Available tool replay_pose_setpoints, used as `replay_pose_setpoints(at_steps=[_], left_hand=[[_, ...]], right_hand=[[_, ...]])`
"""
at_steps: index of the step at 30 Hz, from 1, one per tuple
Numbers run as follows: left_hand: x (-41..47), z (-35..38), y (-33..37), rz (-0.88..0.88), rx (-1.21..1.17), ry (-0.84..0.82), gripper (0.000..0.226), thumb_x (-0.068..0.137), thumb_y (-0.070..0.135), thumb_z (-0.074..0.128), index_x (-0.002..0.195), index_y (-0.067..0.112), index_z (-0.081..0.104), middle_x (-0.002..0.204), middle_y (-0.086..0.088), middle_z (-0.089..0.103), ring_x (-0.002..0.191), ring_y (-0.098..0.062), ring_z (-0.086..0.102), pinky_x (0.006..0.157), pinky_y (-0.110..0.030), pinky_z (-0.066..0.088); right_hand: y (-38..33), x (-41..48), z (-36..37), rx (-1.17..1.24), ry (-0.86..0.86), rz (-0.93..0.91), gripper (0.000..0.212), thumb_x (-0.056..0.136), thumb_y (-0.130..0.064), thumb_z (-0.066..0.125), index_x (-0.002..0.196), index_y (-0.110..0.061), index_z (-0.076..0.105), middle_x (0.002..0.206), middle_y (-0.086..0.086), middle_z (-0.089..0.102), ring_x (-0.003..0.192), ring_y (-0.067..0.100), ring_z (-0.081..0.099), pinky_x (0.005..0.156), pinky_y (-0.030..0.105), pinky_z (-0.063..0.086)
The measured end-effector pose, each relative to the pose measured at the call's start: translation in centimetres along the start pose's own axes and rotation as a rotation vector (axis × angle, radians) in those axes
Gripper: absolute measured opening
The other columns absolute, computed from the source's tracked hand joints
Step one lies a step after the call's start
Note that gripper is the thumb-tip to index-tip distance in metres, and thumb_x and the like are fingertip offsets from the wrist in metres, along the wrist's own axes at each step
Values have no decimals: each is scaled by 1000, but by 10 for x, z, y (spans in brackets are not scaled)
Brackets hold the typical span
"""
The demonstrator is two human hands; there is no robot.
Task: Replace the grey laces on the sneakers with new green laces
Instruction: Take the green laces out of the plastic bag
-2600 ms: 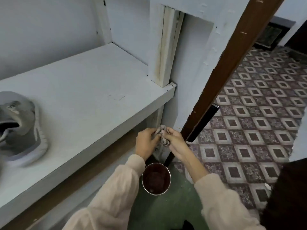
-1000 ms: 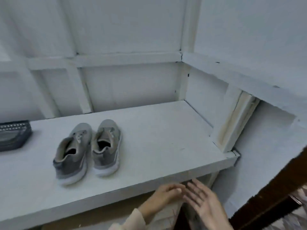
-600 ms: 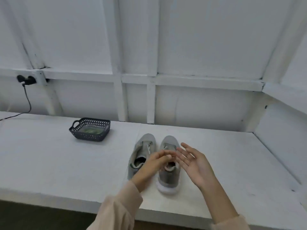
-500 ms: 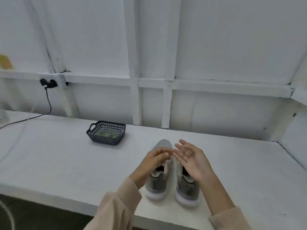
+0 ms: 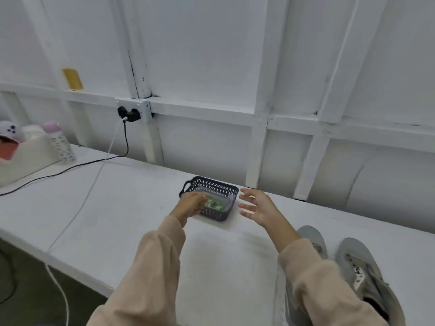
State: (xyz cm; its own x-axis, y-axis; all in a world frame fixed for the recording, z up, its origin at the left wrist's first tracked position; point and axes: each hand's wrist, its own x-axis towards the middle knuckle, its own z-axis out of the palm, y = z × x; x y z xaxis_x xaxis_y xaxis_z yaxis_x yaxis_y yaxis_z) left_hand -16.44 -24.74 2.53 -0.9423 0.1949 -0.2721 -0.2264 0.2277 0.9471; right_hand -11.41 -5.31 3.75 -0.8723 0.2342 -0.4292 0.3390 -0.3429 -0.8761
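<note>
A small dark perforated basket (image 5: 217, 215) stands on the white bench and holds a clear packet with green laces (image 5: 215, 203). My left hand (image 5: 188, 204) reaches into the basket from the left, its fingertips on the packet beside the green laces. My right hand (image 5: 259, 208) hovers just right of the basket, fingers spread and holding nothing. Two grey sneakers lie at the lower right with no laces in their eyelets: one (image 5: 362, 274) in full view, the other (image 5: 310, 236) mostly hidden behind my right sleeve.
A wall socket (image 5: 131, 112) holds two plugs; a black cable (image 5: 70, 168) and a white cable (image 5: 89, 196) run across the bench and over its front edge (image 5: 77, 262). A patterned bottle (image 5: 58, 142) and a white container (image 5: 26, 151) stand far left.
The view swung left from the sneakers to the basket. My left hand moved from above the sneakers into the basket, and my right hand came alongside it.
</note>
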Motion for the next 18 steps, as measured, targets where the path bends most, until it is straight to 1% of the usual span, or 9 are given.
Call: replay_pose_setpoints(at_steps=[2,4,6,7,8,9,11,15,18], left_hand=[[25,-14,-3,-23,45,74,15,94,11,55,101,7,68,93,-7,64,84,-20,58,73,-29,44],[49,-22,-4,-17,116,121,14,91,12,59,98,4,68,83,-9,60,77,-25,55,66,-29,43],[71,-26,-5,5,240,145,14,89,14,60,94,7,70,82,-10,63,84,-29,59,72,-32,49],[81,-26,-7,14,330,147,16,90,16,59,96,8,71,90,-12,67,92,-30,62,80,-33,50],[90,-26,-8,28,438,148,20,91,17,57,102,7,72,100,-13,69,101,-30,62,87,-33,48],[98,-25,-9,48,548,148,24,92,16,56,108,8,71,109,-13,68,106,-31,61,89,-32,46],[114,-23,-13,79,733,149,28,92,12,52,113,11,70,116,-12,67,107,-31,60,88,-33,46],[134,-16,-21,89,1107,137,26,93,13,47,111,11,66,113,-12,64,104,-32,61,78,-34,43],[143,-10,-28,81,1266,164,27,95,11,42,114,8,60,116,-12,63,108,-33,60,82,-36,45]], right_hand=[[-4,20,14,-171,64,-43,9,90,-11,55,96,-13,62,89,4,57,69,19,51,59,28,36],[-5,41,28,-383,120,-126,6,87,-9,55,83,-13,57,78,4,51,64,19,43,55,27,27],[-2,65,41,-640,135,-223,17,83,-7,53,67,-13,53,68,4,48,68,23,42,55,28,28],[0,75,46,-784,135,-251,20,83,-8,52,64,-14,53,67,4,50,71,25,46,57,29,31],[3,84,51,-930,134,-266,18,84,-9,52,68,-14,59,73,6,57,78,28,51,60,29,36],[5,93,55,-1077,136,-280,14,86,-11,53,81,-13,66,86,8,63,89,30,56,67,30,42],[7,107,60,-1365,153,-344,20,89,-12,53,104,-11,66,109,9,65,109,31,55,82,33,44],[16,126,64,-1832,155,-452,22,91,-5,49,108,-14,61,113,6,63,116,28,49,92,34,37],[22,138,63,-1987,168,-445,20,92,-11,53,108,-19,62,112,2,63,115,25,49,94,34,35]])
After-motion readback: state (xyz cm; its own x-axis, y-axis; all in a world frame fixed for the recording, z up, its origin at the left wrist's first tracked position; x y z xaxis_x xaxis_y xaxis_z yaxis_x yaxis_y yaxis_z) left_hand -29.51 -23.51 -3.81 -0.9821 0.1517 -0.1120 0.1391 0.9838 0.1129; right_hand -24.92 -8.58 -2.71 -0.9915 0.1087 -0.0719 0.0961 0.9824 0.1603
